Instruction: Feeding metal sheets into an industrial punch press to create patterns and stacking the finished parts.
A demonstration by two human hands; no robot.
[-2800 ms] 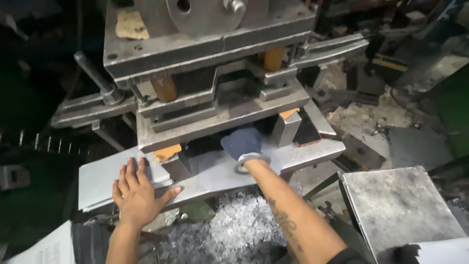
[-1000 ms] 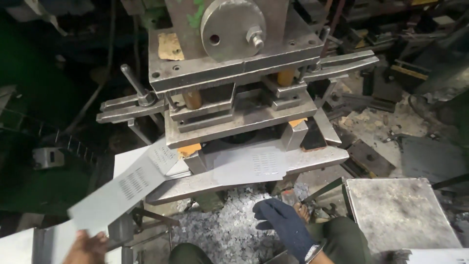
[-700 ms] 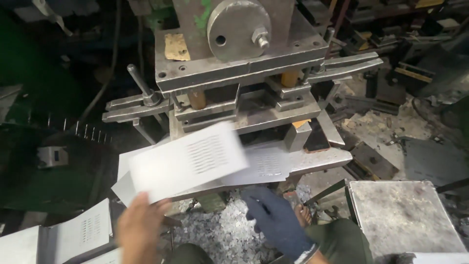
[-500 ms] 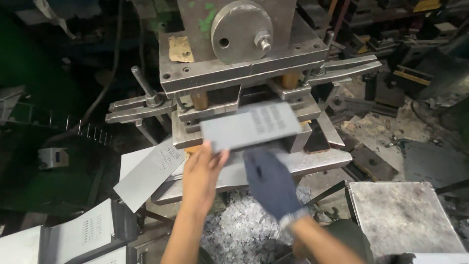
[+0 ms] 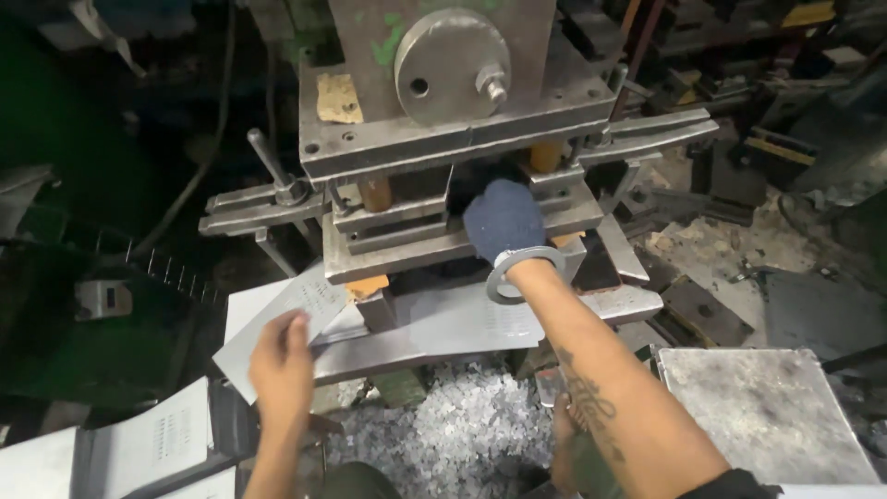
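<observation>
A grey press machine (image 5: 443,139) with a round wheel on its head stands in front of me. My right hand (image 5: 504,220), in a dark blue glove with a metal bangle at the wrist, reaches into the gap between the press dies; its fingers are hidden inside. A grey metal sheet (image 5: 480,319) lies on the press bed below that arm. My bare left hand (image 5: 282,360) rests flat on a perforated metal sheet (image 5: 296,310) at the bed's left end, fingers spread.
A heap of small silver punchings (image 5: 462,434) lies under the bed. Perforated sheets are stacked at the lower left (image 5: 157,444). A scuffed grey metal plate (image 5: 767,416) sits at the right. A lever (image 5: 268,166) sticks up left of the dies. Dark scrap surrounds the machine.
My right hand has pushed forward from below the bed into the die gap. My left hand drew back to the bed's left end; the sheet it carried now lies on the bed.
</observation>
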